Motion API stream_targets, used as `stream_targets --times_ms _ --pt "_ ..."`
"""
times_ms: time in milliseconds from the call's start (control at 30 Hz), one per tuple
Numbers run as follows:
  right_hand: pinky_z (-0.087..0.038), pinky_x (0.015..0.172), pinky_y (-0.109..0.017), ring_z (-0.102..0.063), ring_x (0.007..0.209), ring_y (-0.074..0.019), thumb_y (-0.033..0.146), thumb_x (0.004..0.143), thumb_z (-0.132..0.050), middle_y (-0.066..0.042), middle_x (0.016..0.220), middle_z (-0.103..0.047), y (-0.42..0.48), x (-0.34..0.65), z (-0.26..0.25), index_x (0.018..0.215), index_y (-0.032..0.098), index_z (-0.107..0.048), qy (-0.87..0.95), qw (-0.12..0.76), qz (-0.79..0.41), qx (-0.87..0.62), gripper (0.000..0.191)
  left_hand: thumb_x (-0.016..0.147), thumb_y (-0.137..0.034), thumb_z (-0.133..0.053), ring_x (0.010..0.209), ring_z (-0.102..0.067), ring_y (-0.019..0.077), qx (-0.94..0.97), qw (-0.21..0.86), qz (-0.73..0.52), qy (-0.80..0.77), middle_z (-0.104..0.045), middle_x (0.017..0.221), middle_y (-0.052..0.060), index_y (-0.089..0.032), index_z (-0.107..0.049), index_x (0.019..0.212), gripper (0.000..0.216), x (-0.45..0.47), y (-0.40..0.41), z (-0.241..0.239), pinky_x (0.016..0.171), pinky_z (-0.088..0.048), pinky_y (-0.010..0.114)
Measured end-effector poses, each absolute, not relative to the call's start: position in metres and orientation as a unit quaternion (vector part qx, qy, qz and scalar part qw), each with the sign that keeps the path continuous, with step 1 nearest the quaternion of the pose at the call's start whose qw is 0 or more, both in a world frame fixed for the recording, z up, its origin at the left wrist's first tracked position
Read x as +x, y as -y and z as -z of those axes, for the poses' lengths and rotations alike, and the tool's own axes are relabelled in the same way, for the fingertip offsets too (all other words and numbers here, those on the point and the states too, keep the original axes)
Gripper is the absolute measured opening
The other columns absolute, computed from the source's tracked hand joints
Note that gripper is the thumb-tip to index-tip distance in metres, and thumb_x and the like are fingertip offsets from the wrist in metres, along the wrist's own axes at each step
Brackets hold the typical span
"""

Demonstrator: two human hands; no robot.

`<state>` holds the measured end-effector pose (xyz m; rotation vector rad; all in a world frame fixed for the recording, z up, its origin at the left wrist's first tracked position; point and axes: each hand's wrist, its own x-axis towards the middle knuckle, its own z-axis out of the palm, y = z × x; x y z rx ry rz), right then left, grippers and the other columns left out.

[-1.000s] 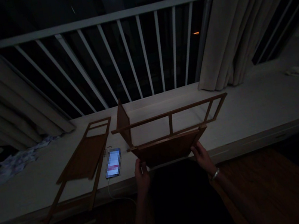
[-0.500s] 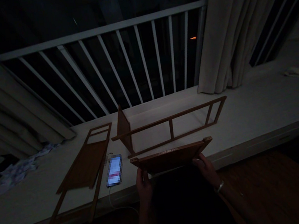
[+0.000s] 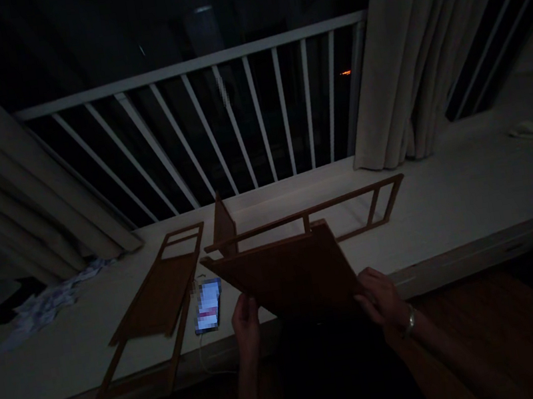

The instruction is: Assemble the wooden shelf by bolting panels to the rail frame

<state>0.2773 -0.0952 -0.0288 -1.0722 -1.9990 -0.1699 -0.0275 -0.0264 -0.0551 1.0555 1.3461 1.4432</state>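
Note:
Between my hands I hold a flat brown wooden panel (image 3: 293,276), tilted so that its broad face shows. My left hand (image 3: 246,321) is closed on its left edge, thumb along the side. My right hand (image 3: 380,296) grips the right edge; a bracelet is on that wrist. Just behind the panel, a wooden frame (image 3: 379,205) lies on the white ledge, with a small upright board (image 3: 223,226) at its left end. The panel hides part of this frame. Left of it rests a second wooden frame with a board (image 3: 165,293), its legs reaching past the ledge's front edge.
A lit phone (image 3: 208,306) with a cable lies on the ledge (image 3: 449,204), left of my left hand. White railings (image 3: 258,120) stand behind, between curtains (image 3: 393,71). Crumpled papers or cloth (image 3: 49,298) lie at the far left. The room is dark.
The panel has turned from nearly edge-on to showing its broad face, its far edge lifting and shifting left. My right hand has moved slightly right along with it.

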Motion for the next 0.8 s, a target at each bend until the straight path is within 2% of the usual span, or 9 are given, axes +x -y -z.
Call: stream_targets --times_ms 67,233,433,533,633,800 --pt "-0.042 0.055 -0.032 -0.048 0.055 -0.0164 0.021 0.084 -0.045 -0.002 0.061 -0.055 0.097 0.278 -0.002 0.085 0.019 -0.050 0.811 0.403 0.083 -0.416 0.006 0.067 -0.052 -0.063 0.101 -0.059 0.0218 0.414 0.452 -0.595 -0.519 -0.060 0.112 0.011 -0.015 -0.055 0.107 0.055 -0.024 0.022 0.042 0.087 -0.050 0.037" --pt "-0.039 0.053 -0.030 -0.048 0.053 -0.0157 0.021 0.085 -0.044 -0.003 0.065 -0.059 0.098 0.281 -0.068 0.098 0.017 -0.050 0.814 0.380 0.117 -0.423 0.015 0.068 -0.048 -0.065 0.100 -0.059 0.0204 0.423 0.466 -0.620 -0.468 -0.057 0.117 0.012 -0.015 -0.054 0.111 0.054 -0.007 0.005 -0.005 0.082 -0.052 0.034" --pt "-0.042 0.062 -0.034 -0.056 0.065 -0.0207 0.032 0.088 -0.042 -0.006 0.072 -0.062 0.090 0.289 -0.135 0.098 0.019 -0.053 0.780 0.374 0.106 -0.490 0.020 0.071 -0.048 -0.062 0.091 -0.062 0.0178 0.468 0.499 -0.603 -0.410 -0.060 0.113 0.013 -0.014 -0.053 0.112 0.054 0.025 -0.036 -0.040 0.080 -0.052 0.035" --pt "-0.043 0.063 -0.034 -0.059 0.070 -0.0223 0.041 0.088 -0.039 -0.005 0.075 -0.063 0.079 0.298 -0.163 0.101 0.023 -0.053 0.745 0.366 0.077 -0.552 0.026 0.081 -0.050 -0.046 0.089 -0.064 0.0179 0.596 0.416 -0.538 -0.427 -0.063 0.107 0.015 -0.011 -0.048 0.116 0.052 0.040 -0.057 -0.044 0.075 -0.053 0.034" --pt "-0.042 0.059 -0.031 -0.059 0.065 -0.0197 0.046 0.088 -0.037 -0.002 0.072 -0.063 0.064 0.312 -0.185 0.103 0.023 -0.054 0.728 0.354 0.044 -0.586 0.032 0.083 -0.046 -0.044 0.089 -0.064 0.0185 0.644 0.358 -0.514 -0.440 -0.065 0.101 0.014 -0.011 -0.050 0.114 0.047 0.051 -0.072 -0.046 0.074 -0.052 0.033" --pt "-0.039 0.057 -0.028 -0.057 0.060 -0.0175 0.047 0.088 -0.037 -0.003 0.071 -0.062 0.041 0.335 -0.204 0.105 0.017 -0.055 0.694 0.371 0.082 -0.612 0.039 0.084 -0.037 -0.046 0.103 -0.056 0.0180 0.717 0.215 -0.470 -0.468 -0.062 0.107 0.009 -0.017 -0.055 0.109 0.033 0.055 -0.082 -0.043 0.095 -0.039 0.036"
